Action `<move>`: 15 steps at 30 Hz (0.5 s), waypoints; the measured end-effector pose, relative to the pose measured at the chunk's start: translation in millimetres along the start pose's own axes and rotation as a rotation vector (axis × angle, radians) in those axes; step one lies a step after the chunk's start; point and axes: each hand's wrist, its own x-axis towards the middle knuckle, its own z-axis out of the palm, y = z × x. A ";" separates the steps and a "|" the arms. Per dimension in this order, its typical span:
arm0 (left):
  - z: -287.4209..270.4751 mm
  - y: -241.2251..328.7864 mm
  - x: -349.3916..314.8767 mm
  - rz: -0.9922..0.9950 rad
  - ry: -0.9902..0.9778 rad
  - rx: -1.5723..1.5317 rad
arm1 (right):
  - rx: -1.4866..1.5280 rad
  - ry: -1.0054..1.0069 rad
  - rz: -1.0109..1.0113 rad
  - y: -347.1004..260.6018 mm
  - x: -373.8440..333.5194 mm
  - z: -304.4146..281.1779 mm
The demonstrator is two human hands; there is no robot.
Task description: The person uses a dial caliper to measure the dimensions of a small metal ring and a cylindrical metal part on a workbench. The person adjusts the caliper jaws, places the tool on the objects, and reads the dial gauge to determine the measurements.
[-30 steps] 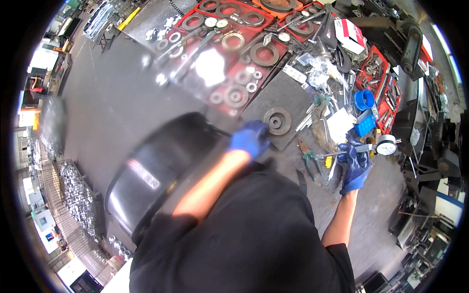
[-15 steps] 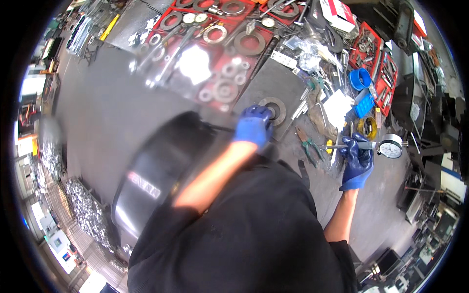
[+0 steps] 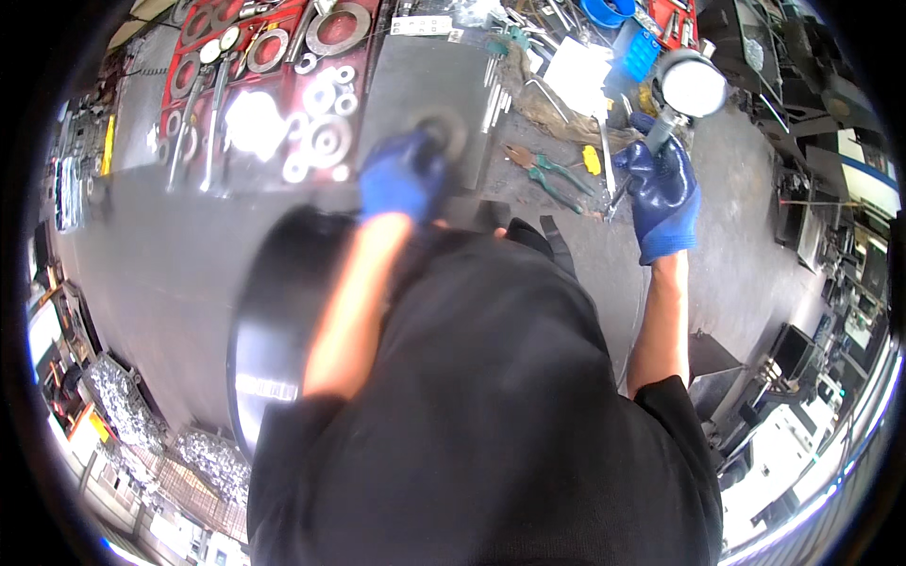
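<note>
The left hand [image 3: 401, 179], in a blue glove, lies on the round dark metal disc with a centre hole [image 3: 451, 127], which rests on the dark flat plate [image 3: 406, 85] near the plate's near right corner. The picture is blurred there, so I cannot tell if the fingers are closed around the disc or only touching its near rim. The right hand [image 3: 665, 193], also in a blue glove, is wrapped firmly around the stem of the dial gauge with a round white face [image 3: 694, 85] and holds it upright, above the grey floor and well apart from the disc.

To do this step well, I think the left hand should first get a secure hold on the rim of the disc, with the fingers spread, because such a part seems heavy and the glove can slip on it. The gauge is delicate, so it is better to keep it away from the green-handled pliers [image 3: 547, 170] and the loose tools lying just beside the plate's right edge. The silver rings on the red tray [image 3: 321, 123] lie past the plate's left edge and need no attention.
</note>
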 end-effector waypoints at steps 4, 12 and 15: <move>-5.4 6.1 1.8 -0.032 -0.026 0.000 | 0.030 -0.023 0.021 14.5 -4.3 1.7; 5.5 -2.9 -8.8 0.014 0.040 0.041 | -0.007 -0.016 0.015 12.5 -4.1 -14.1; 2.2 5.7 -9.9 -0.014 0.020 0.054 | 0.079 -0.037 0.069 13.4 -3.9 -23.8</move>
